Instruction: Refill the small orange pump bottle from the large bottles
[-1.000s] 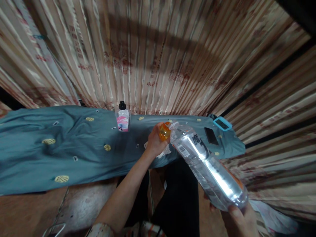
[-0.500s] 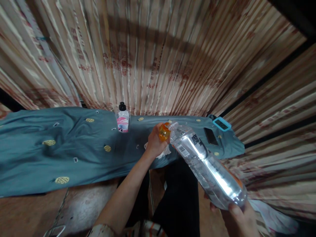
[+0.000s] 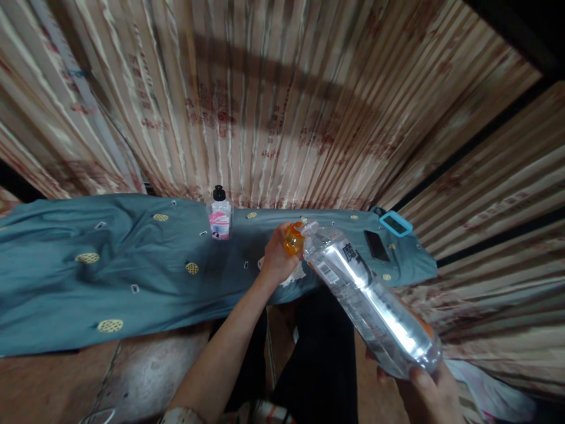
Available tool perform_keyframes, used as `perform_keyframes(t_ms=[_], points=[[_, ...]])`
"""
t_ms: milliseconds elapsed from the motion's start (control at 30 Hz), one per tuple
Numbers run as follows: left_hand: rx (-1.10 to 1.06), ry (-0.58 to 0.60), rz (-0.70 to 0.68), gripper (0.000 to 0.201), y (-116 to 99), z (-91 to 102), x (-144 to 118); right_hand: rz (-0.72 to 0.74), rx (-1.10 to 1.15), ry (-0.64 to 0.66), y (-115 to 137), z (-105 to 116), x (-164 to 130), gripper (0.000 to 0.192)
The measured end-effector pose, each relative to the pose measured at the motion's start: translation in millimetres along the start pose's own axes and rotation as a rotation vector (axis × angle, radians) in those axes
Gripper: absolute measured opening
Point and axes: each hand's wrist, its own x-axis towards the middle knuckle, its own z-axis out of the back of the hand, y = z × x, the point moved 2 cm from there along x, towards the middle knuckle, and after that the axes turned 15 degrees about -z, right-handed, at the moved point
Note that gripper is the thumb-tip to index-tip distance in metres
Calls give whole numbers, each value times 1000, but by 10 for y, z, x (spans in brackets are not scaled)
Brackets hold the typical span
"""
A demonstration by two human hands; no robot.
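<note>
A large clear plastic bottle with a barcode and bold black lettering lies slantwise in the air, its long axis running from the upper left to the lower right. Its neck points forward and left, toward a small rounded amber translucent container; whether the two touch, I cannot tell. The base points back toward the person's right side, where the right hand grips it, thumb on top and fingertips showing beneath. The left hand has its fingers wrapped around the amber container, just above a crumpled white sheet on the teal pineapple-print cloth.

The bottle crosses the cloth's front edge: neck over the cloth, base beyond it, to the right of the dark-clothed legs. Right of the neck, a stretch of cloth separates it from a black phone and a blue-framed device near the far right corner. Leftward, cloth spans the space to a pink-labelled, black-capped bottle standing near the pleated beige curtain. Beyond that, the cloth runs widely left.
</note>
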Motion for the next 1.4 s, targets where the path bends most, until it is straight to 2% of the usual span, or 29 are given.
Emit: perform_keyframes(t_ms=[100, 533, 833, 1133, 1400], points=[[5, 2, -3, 51, -14, 8, 1, -77, 33, -6, 8, -2, -9, 46], [-13, -2, -23, 48, -10, 4, -9, -161, 91, -31, 40, -15, -37, 53], [20, -19, -16, 49, -22, -28, -10, -166, 132, -66, 96, -45, -82, 62], [14, -39, 10, 49, -38, -32, -14, -144, 130, 31, 127, -43, -102, 72], [23, -69, 20, 47, -66, -35, -25, -186, 180, -46, 143, -66, -139, 70]])
